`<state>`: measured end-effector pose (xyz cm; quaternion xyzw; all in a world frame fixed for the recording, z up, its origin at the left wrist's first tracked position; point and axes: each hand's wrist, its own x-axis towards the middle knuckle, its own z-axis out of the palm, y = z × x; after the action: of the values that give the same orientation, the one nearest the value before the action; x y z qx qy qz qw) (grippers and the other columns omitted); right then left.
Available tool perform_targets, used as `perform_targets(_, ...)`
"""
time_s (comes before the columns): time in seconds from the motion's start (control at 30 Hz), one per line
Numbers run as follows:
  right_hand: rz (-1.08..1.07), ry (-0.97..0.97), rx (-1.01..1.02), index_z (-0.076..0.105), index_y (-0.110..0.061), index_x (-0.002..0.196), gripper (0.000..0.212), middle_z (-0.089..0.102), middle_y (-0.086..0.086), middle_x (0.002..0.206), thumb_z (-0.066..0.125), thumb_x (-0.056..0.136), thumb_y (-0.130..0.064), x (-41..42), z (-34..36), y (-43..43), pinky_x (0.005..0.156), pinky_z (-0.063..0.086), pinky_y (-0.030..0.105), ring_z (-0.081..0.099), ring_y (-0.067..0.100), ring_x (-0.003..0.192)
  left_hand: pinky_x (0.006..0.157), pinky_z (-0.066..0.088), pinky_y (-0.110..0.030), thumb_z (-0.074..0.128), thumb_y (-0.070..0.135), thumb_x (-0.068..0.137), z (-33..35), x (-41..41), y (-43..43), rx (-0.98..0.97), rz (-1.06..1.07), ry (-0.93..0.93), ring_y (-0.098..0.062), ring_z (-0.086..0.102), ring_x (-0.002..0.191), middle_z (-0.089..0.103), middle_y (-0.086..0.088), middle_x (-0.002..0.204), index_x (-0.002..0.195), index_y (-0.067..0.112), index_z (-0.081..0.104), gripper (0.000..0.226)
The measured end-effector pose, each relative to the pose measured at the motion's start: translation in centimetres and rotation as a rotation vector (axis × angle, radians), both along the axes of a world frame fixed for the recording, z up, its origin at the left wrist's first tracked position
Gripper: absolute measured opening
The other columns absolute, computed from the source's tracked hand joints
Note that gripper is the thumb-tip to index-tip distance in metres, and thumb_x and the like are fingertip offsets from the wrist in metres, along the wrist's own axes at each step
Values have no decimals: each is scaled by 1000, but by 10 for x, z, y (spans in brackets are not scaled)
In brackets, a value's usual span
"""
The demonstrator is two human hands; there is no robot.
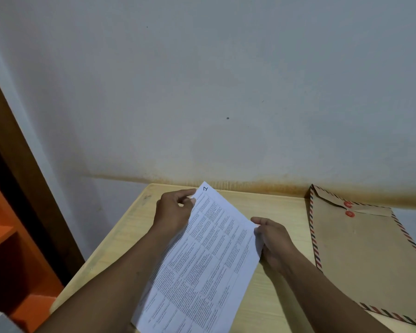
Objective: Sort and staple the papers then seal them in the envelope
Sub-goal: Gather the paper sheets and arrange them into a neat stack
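A stack of white printed papers (pixel 202 260), with a handwritten mark at the top corner, is held tilted above the light wooden table (pixel 281 207). My left hand (pixel 173 212) pinches the papers' upper left corner. My right hand (pixel 274 239) grips their right edge. A brown envelope (pixel 365 251) with a red-and-dark striped border and two red string buttons lies flat on the table to the right, its flap down. No stapler is in view.
A grey wall (pixel 226 92) stands right behind the table. An orange shelf unit (pixel 15 260) and a dark wooden frame are at the left, beside the table's left edge.
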<state>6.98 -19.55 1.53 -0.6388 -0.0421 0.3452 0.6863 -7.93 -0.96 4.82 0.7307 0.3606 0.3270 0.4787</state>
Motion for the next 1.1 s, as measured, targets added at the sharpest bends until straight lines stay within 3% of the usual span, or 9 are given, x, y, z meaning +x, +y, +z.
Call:
perform_targets(0.17, -7, -49, -37, 61, -11, 116, 39, 71, 20, 94, 36, 95, 9, -1, -2, 8, 57, 53, 35, 66, 32, 72, 98, 53, -31, 69, 18, 96, 2, -2, 3, 45, 18, 33, -12, 70, 101, 74, 2, 91, 118, 28, 77, 25)
perform_targets(0.37, -51, -118, -52, 63, -7, 116, 33, 69, 18, 99, 43, 96, 11, -1, -4, 8, 52, 54, 29, 66, 27, 74, 86, 52, -28, 69, 17, 96, 2, -4, 8, 56, 37, 66, -17, 71, 94, 70, 4, 84, 116, 27, 77, 24)
perform_targets(0.47, -116, -219, -93, 62, -11, 115, 37, 65, 9, 99, 41, 94, 12, -6, -6, 12, 58, 49, 29, 63, 20, 75, 84, 47, -24, 67, 17, 97, 3, 0, 4, 71, 47, 64, -17, 70, 97, 76, 0, 93, 117, 26, 77, 24)
perform_targets(0.6, -170, -325, -137, 63, -17, 112, 37, 63, 7, 103, 42, 93, 7, -5, -10, 14, 65, 47, 32, 61, 18, 79, 97, 50, -34, 67, 20, 98, 2, 3, 4, 83, 62, 77, -21, 64, 109, 73, 8, 84, 119, 30, 76, 26)
perform_targets(0.7, -173, -357, -145, 64, -18, 108, 33, 65, 6, 103, 45, 94, 5, -4, -9, 13, 70, 47, 33, 61, 18, 81, 92, 49, -29, 66, 20, 98, 4, 3, 5, 85, 71, 68, -20, 65, 108, 73, 9, 87, 122, 29, 75, 27)
perform_targets(0.87, -228, -286, -94, 62, -16, 115, 28, 65, 8, 102, 52, 93, -1, -2, -11, 13, 76, 50, 38, 62, 20, 80, 102, 51, -34, 65, 18, 99, 7, 3, 4, 93, 83, -2, -17, 66, 109, 74, 10, 89, 121, 26, 76, 26)
perform_targets(0.97, -220, -98, 5, 59, -15, 118, 27, 69, 14, 105, 60, 92, -7, -1, -9, 9, 72, 52, 41, 64, 27, 81, 100, 49, -27, 64, 14, 100, 10, 1, 5, 80, 131, -92, -11, 65, 106, 68, 18, 89, 122, 21, 75, 26)
perform_targets(1.1, -161, -40, 47, 55, -16, 122, 36, 69, 17, 107, 49, 92, 3, -8, -5, 14, 74, 57, 46, 69, 35, 88, 98, 47, -24, 64, 11, 99, 13, 2, 5, 67, 122, -113, -10, 66, 105, 70, 10, 102, 125, 20, 74, 29)
